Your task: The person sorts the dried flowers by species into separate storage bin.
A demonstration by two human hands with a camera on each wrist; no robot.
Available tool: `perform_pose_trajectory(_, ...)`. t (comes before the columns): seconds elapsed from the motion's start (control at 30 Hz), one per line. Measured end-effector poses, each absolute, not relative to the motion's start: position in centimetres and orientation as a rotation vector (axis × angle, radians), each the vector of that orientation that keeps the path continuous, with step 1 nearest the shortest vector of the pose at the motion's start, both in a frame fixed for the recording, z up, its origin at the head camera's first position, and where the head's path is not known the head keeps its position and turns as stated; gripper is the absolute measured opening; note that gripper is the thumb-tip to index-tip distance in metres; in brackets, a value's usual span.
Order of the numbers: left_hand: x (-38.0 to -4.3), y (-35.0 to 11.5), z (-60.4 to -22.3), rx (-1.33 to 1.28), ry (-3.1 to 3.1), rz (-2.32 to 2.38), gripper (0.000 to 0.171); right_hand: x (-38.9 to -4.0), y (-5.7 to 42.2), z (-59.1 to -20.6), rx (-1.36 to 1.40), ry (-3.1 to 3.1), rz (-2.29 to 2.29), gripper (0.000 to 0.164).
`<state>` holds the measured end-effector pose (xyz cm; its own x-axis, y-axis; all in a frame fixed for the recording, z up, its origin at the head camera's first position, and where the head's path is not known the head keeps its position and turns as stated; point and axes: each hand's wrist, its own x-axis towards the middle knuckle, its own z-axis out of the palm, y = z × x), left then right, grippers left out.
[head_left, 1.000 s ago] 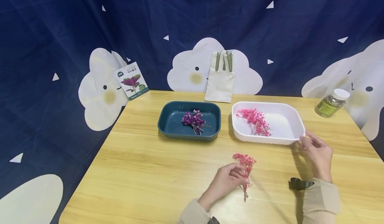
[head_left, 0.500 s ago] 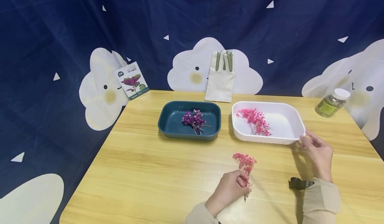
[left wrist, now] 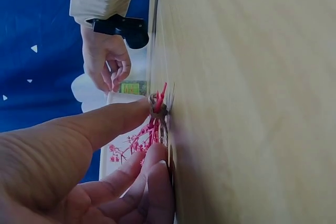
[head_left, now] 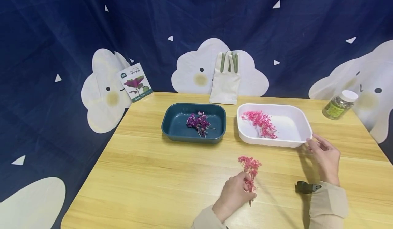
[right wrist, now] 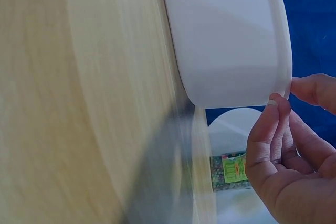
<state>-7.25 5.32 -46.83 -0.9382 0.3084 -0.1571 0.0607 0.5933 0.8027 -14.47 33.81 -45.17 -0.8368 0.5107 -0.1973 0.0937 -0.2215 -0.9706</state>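
A bunch of dried pink flowers lies on the table, heads pointing away from me. My left hand holds its stems between thumb and fingers. Up close in the left wrist view, the thumb touches the stems beside a twine-like tie, and the fingertips reach the flower side. The right hand pinches the near right corner of a white tray. In the right wrist view, thumb and fingertips meet at the tray's rim. More pink flowers lie inside that tray.
Left of the white tray stands a dark teal tray with purple flowers. Behind are white gloves with green fingers. A plant-picture packet leans at the back left, and a white-lidded jar sits back right.
My left hand has shifted slightly right and toward me along the stems, its fingers drawing in around them. The right hand and both trays have stayed in place.
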Motion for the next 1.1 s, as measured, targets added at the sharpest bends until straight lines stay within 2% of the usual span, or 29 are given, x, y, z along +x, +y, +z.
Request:
perform_pose_trajectory(0.53, -7.7, 5.0, -47.0, 0.276, 2.438, 1.355, 0.024, -14.5, 33.8, -45.1, -0.758, -1.765, 2.134, 0.026)
perform_pose_trajectory(1.1, -7.8, 4.2, -47.1, 0.241, 2.349, 1.495, 0.025, -14.6, 33.8, -45.2, -0.758, -1.756, 2.137, 0.026)
